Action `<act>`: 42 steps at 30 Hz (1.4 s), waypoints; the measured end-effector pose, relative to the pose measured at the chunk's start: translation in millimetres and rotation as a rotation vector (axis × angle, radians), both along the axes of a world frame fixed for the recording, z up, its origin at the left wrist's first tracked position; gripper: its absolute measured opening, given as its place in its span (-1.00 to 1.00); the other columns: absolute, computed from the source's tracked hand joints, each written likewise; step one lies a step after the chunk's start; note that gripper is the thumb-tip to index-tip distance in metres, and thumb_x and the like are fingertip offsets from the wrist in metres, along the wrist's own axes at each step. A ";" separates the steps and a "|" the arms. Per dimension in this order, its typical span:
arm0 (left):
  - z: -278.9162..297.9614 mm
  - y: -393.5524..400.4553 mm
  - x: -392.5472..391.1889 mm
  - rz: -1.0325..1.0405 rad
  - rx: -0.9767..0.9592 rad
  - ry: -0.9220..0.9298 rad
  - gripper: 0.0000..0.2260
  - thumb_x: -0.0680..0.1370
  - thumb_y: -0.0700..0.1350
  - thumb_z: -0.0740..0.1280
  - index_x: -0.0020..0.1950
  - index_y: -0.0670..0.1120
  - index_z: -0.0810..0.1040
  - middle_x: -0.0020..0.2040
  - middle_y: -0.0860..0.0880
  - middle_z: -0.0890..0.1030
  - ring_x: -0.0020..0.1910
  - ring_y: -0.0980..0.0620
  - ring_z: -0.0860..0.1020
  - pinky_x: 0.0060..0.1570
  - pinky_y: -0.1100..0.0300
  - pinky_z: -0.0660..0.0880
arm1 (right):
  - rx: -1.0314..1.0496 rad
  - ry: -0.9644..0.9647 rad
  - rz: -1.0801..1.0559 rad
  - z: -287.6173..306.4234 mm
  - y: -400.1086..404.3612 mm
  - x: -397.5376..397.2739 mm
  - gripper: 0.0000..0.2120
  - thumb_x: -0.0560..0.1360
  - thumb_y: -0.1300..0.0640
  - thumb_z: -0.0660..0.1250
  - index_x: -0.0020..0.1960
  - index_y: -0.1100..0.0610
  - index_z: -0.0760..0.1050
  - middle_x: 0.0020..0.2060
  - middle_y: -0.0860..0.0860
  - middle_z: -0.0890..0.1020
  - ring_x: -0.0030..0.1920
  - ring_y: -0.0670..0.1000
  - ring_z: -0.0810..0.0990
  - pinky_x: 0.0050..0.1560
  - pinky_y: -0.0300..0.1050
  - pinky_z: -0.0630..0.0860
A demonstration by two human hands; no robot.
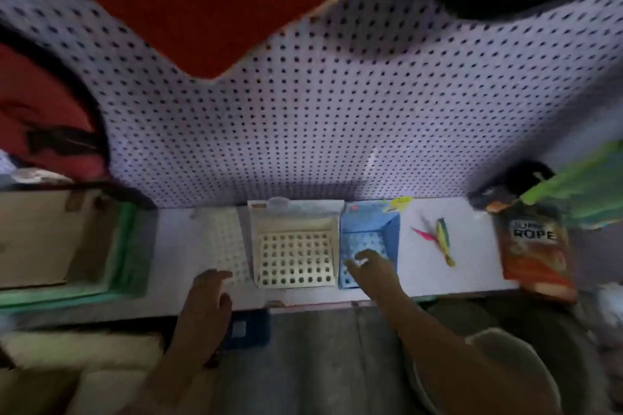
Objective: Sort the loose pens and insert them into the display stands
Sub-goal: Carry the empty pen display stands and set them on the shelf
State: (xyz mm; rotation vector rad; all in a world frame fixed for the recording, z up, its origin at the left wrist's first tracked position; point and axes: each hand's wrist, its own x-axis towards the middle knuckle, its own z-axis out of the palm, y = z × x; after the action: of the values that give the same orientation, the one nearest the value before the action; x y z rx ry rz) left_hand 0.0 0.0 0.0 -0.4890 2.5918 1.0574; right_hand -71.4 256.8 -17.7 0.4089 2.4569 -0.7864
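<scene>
On the white shelf [472, 266] stand a white display stand [295, 254] with a grid of holes and, right of it, a blue display stand [367, 239]. A flat white hole grid [224, 239] lies left of them. Loose pens [441, 241], pink, yellow and green, lie on the shelf right of the blue stand. My right hand [369, 268] reaches over the front of the blue stand, fingers spread and holding nothing. Beside the flat grid's front edge, my left hand [205, 300] rests on the shelf with loosely bent fingers. The frame is blurred.
A pegboard wall [337, 118] rises behind the shelf, with red cloth [202, 3] hanging above. A cardboard box [40, 236] in a green tray sits at the left. An orange "ROPE" packet [536, 253] lies at the right. A grey bowl [505, 364] sits below.
</scene>
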 end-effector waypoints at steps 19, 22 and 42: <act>-50.6 20.9 -51.0 -0.034 -0.395 -0.236 -0.75 0.61 -0.12 0.09 -0.14 -0.18 0.48 -0.20 -0.08 0.51 -0.30 0.02 0.42 -0.27 0.21 0.35 | 0.213 0.196 -0.124 -29.7 3.8 -28.8 -0.81 0.56 0.11 0.16 -0.08 0.22 0.44 -0.18 0.16 0.55 -0.13 0.15 0.54 -0.15 -0.06 0.46; -26.5 21.9 -50.7 -0.016 -0.355 -0.142 -0.67 0.62 -0.14 0.10 -0.36 -0.11 0.31 -0.37 0.01 0.35 -0.42 0.12 0.30 -0.46 0.25 0.18 | 0.233 0.202 -0.139 -3.8 15.4 -18.9 -0.72 0.56 0.11 0.16 -0.31 0.12 0.25 -0.36 0.03 0.40 -0.27 0.07 0.42 -0.32 -0.15 0.32; 309.7 1.2 168.0 -0.378 -0.324 0.582 -0.72 0.56 -0.09 0.22 -0.33 -0.15 0.42 -0.43 -0.13 0.44 -0.41 -0.08 0.38 -0.39 0.17 0.22 | 0.386 0.593 -0.445 389.5 15.9 292.6 -0.66 0.50 0.18 0.23 -0.40 0.18 0.22 -0.45 0.09 0.33 -0.37 0.16 0.35 -0.44 -0.10 0.15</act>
State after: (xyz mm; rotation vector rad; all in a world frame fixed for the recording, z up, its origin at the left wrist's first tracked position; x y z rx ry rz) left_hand 168.0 1.2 309.7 0.2948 3.2006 0.7263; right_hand 221.3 272.7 371.8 1.0160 3.1424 -0.6622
